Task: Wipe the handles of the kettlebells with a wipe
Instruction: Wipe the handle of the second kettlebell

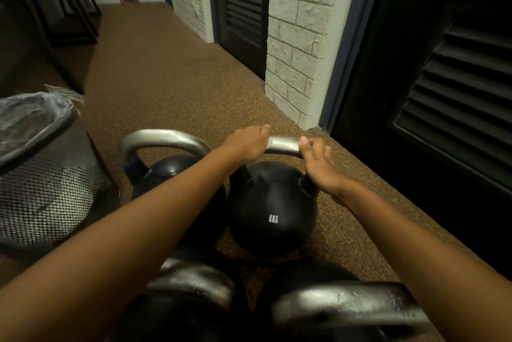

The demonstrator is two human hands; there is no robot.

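Observation:
A black kettlebell marked 8KG (pixel 273 208) stands on the speckled brown floor, its silver handle (pixel 282 143) on top. My left hand (pixel 246 139) is closed over the left part of that handle. My right hand (pixel 318 161) holds the right end, thumb pressed on the metal and fingers curled around the corner. No wipe shows in either hand. A second kettlebell with a silver handle (pixel 166 139) stands just to the left, partly behind my left forearm. Two more kettlebell handles (pixel 194 283) (pixel 346 303) lie close at the bottom.
A black mesh waste bin (pixel 50 183) with a plastic liner stands at the left. A white stone-faced pillar (pixel 296 50) and dark louvred doors (pixel 457 92) run along the right. Dark tables (pixel 69 9) stand at the far left.

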